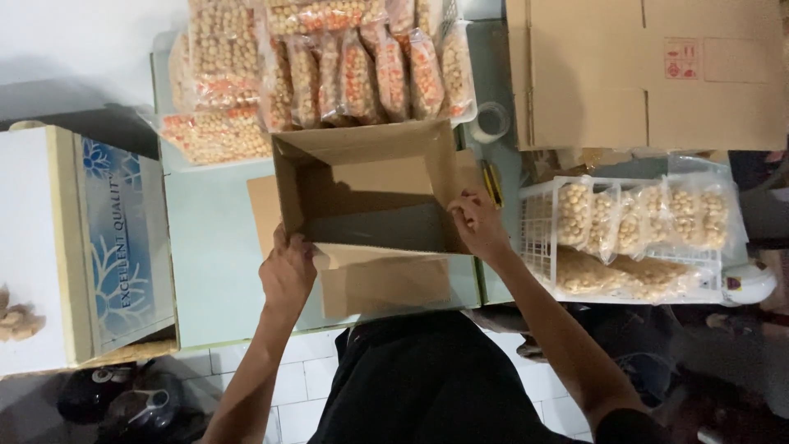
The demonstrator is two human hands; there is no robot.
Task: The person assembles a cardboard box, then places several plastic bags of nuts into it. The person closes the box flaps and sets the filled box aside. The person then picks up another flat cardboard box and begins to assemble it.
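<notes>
Both hands grip the open cardboard box (370,193) in the middle of the pale green desk (214,271): the left hand (288,271) closes on its near left corner, the right hand (477,224) pinches its right wall. To handle it well, I judge both grips should stay firm at opposite sides so the walls stay square (the near flap hangs loose). It is plain brown, empty, with packets of round snacks (329,74) stacked just beyond it.

A small food-packing workroom: sealed clear bags of round snacks (329,74) heaped at twelve o'clock, more in a white wire basket (538,238) at three o'clock, a flattened cardboard carton (649,74) and an open cardboard box (370,189) on the pale green table (209,255).
</notes>
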